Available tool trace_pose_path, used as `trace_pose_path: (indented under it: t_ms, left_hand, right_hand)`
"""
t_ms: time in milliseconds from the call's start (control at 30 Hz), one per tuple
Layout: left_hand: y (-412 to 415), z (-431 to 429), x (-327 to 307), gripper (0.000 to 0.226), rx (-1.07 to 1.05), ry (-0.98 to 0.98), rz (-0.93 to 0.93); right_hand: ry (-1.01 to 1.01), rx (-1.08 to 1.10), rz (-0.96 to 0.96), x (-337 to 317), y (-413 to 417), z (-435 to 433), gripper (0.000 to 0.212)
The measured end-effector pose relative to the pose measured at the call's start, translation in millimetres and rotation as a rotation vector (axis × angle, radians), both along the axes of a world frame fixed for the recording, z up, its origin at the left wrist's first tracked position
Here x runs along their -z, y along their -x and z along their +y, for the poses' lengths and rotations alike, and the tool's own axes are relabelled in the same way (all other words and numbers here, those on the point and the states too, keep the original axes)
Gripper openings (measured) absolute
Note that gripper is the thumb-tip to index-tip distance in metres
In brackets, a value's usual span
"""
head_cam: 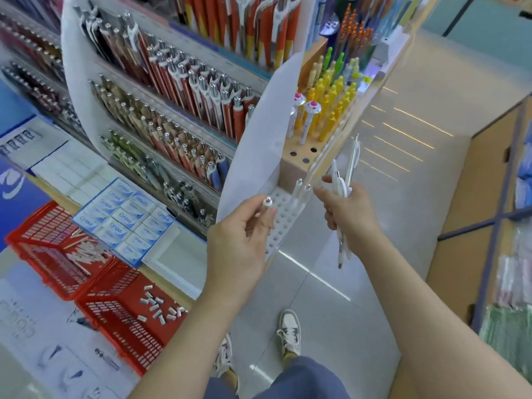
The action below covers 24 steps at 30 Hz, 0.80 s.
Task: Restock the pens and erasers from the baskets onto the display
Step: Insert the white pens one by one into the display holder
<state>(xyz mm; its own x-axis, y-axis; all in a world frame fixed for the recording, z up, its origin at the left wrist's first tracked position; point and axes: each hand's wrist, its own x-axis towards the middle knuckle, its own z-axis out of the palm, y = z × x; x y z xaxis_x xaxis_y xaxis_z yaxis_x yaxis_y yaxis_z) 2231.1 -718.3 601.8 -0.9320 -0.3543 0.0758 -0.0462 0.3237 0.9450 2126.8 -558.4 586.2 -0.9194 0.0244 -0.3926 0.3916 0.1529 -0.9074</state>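
L hand (241, 234) pinches slim white plastic pen (266, 204) by white perforated rack (280, 226); R hand (345, 211) grips white spare pens (350, 165). I'd go vertical into rack's next free hole.

Under you lay a glossy pale floor (403, 214), streaked with thin lines of reflected light (403, 133). A wooden cabinet (460, 197) stood to your right, with dark blue crossed bars (475, 227) in front of it. Blurred green packets (506, 329) and pale pink ones (515, 277) sat at the far right edge. A printed sheet (37, 335) lay at your lower left, below a blue board (20, 203). White sneakers (289, 331) stood on the floor.
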Motion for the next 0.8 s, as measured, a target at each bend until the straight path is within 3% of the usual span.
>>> trace_pose_path:
  t_ms: [167, 467, 700, 800]
  left_hand:
    - [25, 21, 20, 0.019, -0.202, 0.095, 0.010]
    - [59, 46, 54, 0.009, -0.410, 0.058, -0.014]
    - [75, 54, 58, 0.006, -0.371, 0.170, -0.064]
    - [77, 51, 59, 0.009, -0.327, 0.344, -0.086]
  right_hand:
    - [0.036, -0.150, -0.009, 23, 19, 6, 0.022]
    - [0.127, -0.297, -0.049, 30, 36, 27, 0.025]
    - [0.180, -0.347, -0.053, 35, 46, 31, 0.021]
    - [0.189, -0.366, -0.045, 35, 46, 32, 0.020]
